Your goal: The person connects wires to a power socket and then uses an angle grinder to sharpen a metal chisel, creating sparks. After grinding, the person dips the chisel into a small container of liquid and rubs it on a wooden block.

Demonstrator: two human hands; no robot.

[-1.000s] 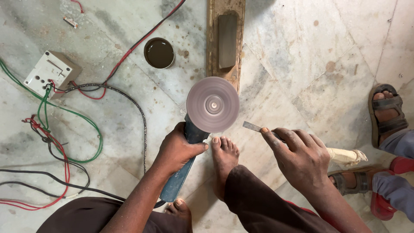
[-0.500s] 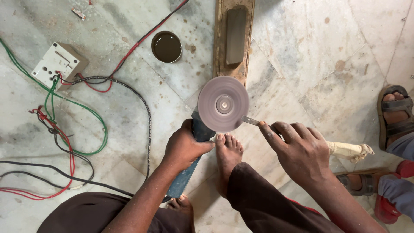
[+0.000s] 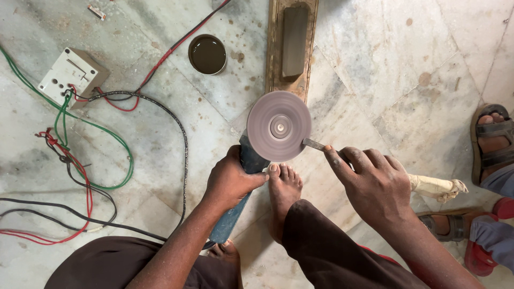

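Note:
My left hand [image 3: 231, 181] grips the blue body of an angle grinder [image 3: 243, 176], its round grey disc [image 3: 279, 126] facing up above my bare foot [image 3: 282, 195]. My right hand [image 3: 372, 179] holds a narrow metal blade [image 3: 314, 144] with a cloth-wrapped handle [image 3: 436, 188], a fingertip pressing on the blade. The blade's tip touches the disc's right edge.
A wooden board with a dark sharpening stone [image 3: 293, 42] lies beyond the disc. A round tin of dark liquid [image 3: 207, 54] sits to its left. A white switch box [image 3: 71, 75] and loose red, green and black wires [image 3: 101, 160] spread at left. Another person's sandalled feet [image 3: 492, 142] are at right.
My right hand brought the blade leftward until its tip met the disc's edge. The grinder stays held in my left hand.

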